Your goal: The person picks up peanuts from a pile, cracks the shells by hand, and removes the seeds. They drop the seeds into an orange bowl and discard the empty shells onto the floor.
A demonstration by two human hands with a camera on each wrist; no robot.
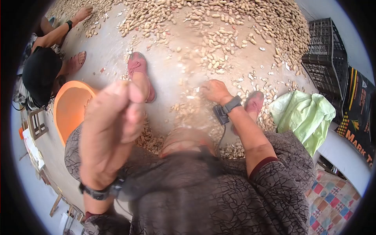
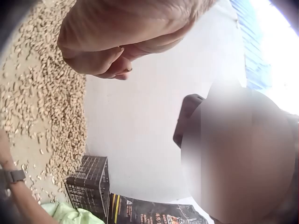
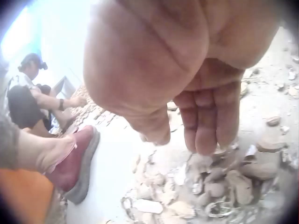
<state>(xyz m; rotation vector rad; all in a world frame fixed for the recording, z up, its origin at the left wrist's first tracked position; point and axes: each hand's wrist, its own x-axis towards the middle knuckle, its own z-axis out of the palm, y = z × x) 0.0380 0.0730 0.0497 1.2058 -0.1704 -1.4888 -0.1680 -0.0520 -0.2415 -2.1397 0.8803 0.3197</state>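
Raised close to the head camera, the left hand (image 1: 111,125) is blurred, its fingers curled in and the thumb against the fingertips. The left wrist view shows the same curled hand (image 2: 121,32); whether a small thing is pinched there cannot be told. Low over the floor, the right hand (image 1: 214,91) is beside scattered peanuts (image 1: 215,62). In the right wrist view, the right hand (image 3: 177,60) has its fingers hanging nearly straight, just above or touching broken shells and peanuts (image 3: 240,186); no held thing shows.
A large peanut heap (image 1: 274,23) spreads across the far floor. An orange basin (image 1: 64,109) stands at left near another seated person (image 1: 41,74). At right are black crates (image 1: 323,58), a green sack (image 1: 309,113) and a black printed bag (image 1: 358,113). Shells (image 1: 147,137) lie between the legs.
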